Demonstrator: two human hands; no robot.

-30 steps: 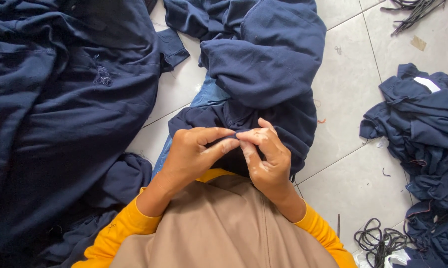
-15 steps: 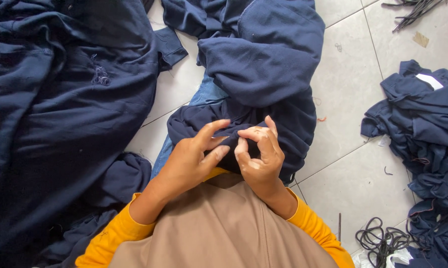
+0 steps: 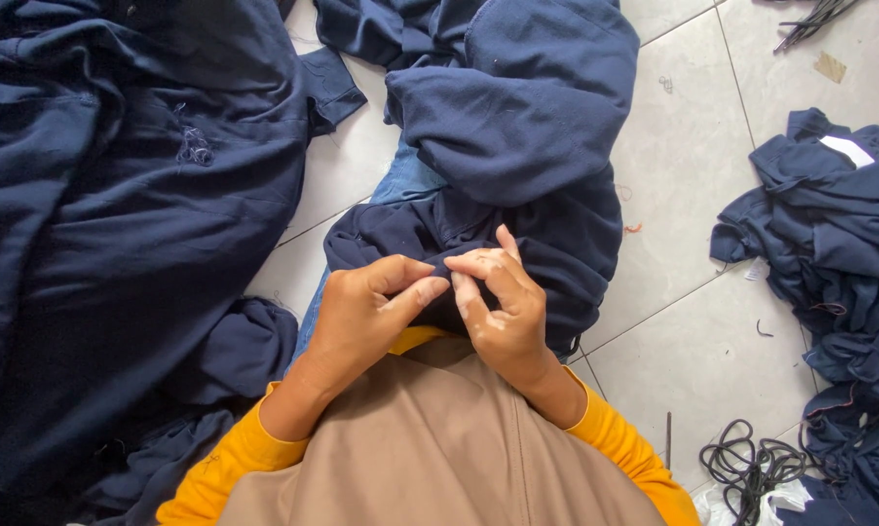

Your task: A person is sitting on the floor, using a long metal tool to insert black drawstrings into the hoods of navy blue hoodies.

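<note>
Pinching a fold of the navy garment (image 3: pixel 517 127) draped over the lap, the left hand (image 3: pixel 366 312) and right hand (image 3: pixel 503 307) meet, fingers closed on cloth, with a heap (image 3: pixel 98 244) at the floor's left edge and a pile (image 3: pixel 839 244) at its right.

A garment (image 3: pixel 517 146) lies across the person's lap, running away from the body over the floor tiles (image 3: pixel 692 175). Both hands meet on its near edge: the left hand (image 3: pixel 366 312) just left of the right hand (image 3: pixel 503 307), fingertips almost touching. A big heap of cloth (image 3: pixel 118 224) fills the floor on the left. To the right, well apart, sits a smaller pile of garments (image 3: pixel 839 244) (cords (image 3: pixel 751 468) lie just before it).
</note>
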